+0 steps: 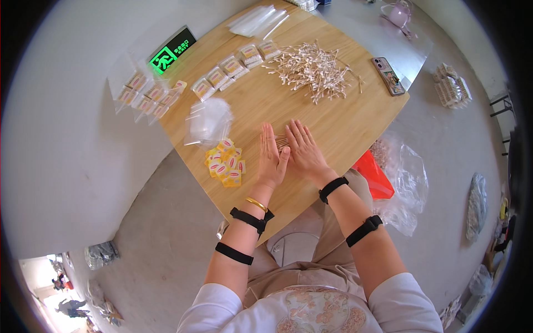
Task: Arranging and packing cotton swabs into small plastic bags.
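On the wooden table (pixel 250 105), a small bundle of cotton swabs (pixel 282 141) lies between my two hands. My left hand (pixel 271 158) is beside it on the left, with straight fingers pointing away from me and the thumb turned inward. My right hand (pixel 304 149) lies flat along the right side, its fingers stretched out and touching the swabs. The hands partly cover the bundle. Left of my left hand are scattered yellow and white cards (pixel 226 164), and beyond them a stack of clear plastic bags (pixel 206 123). A large loose heap of cotton swabs (pixel 312 73) sits farther off.
A row of filled packets (pixel 232 67) runs along the far left. More clear bags (pixel 258 21) lie at the far edge, a phone (pixel 388 76) at the right edge. An exit sign (pixel 172 49) borders the left side. Red (pixel 373 176) and clear plastic (pixel 408 186) bags are below right.
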